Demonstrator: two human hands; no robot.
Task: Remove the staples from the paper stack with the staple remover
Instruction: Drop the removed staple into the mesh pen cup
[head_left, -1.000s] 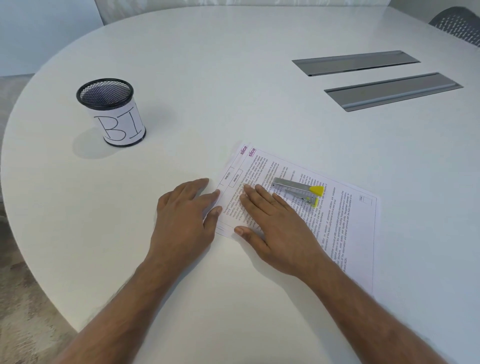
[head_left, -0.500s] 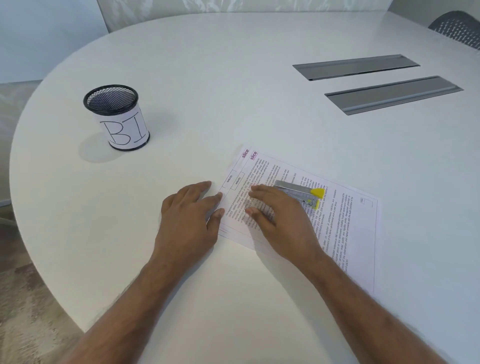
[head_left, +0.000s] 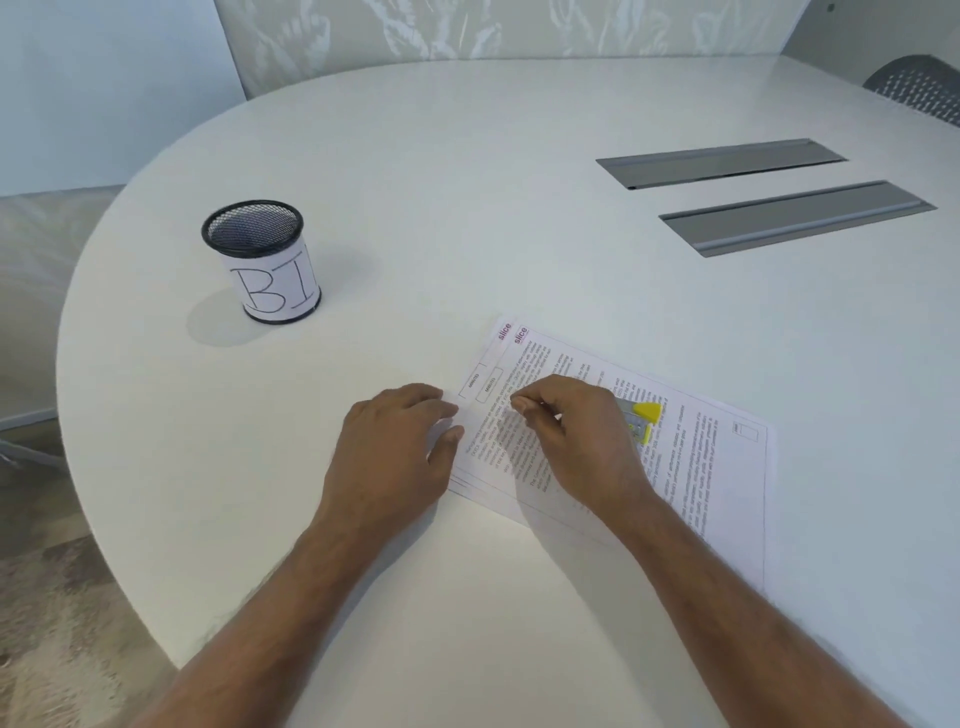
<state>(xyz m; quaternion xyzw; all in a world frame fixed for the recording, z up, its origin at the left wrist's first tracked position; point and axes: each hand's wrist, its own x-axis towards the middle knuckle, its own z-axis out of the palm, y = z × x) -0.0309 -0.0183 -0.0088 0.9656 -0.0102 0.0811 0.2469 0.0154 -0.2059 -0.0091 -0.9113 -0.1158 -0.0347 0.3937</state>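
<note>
Black mesh cup (head_left: 261, 260) marked "BI"

Under both hands spreads a white, round-edged tabletop (head_left: 467, 208). Beneath the right hand (head_left: 576, 441) lies a white paper stack (head_left: 727, 467) printed with black text and purple-red "slice" headings. Just right of that hand shows a grey metal staple remover (head_left: 641, 421) with a yellow tip. Far left of the left hand (head_left: 395, 452) stands a black wire-mesh cup (head_left: 260, 260) wrapped in a white label lettered "BI" in black. Far beyond the right hand lie two grey metal slot covers (head_left: 795, 218).
</note>
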